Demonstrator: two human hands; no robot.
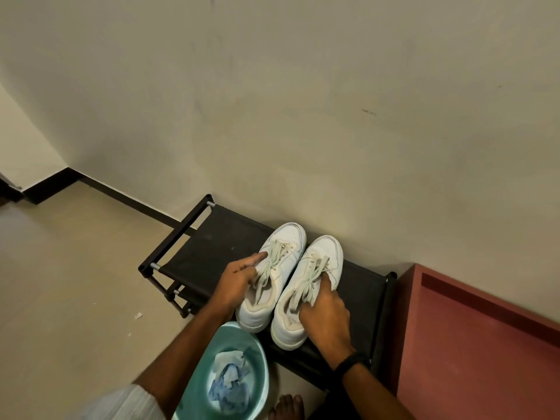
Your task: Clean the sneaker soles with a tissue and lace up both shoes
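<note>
Left sneaker (281, 262) and right sneaker (316, 262) sit side by side atop shoe rack (218, 237). Left hand (239, 280) grip holds left sneaker, apparently by its laces. Right hand (325, 313) grip is curled round right sneaker's side. Crumpled tissue (230, 377) sits in basin (239, 331) at the rack's front.

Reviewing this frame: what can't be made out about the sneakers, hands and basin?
Soles of the left sneaker and right sneaker: head view, face down on the shoe rack, cleanliness unknown.
Left hand grip: head view, curled fingers hidden under the hand itself.
Heel marking on the right sneaker: too small to read.
Basin: cut off by the bottom edge, partly behind the left forearm.
</note>
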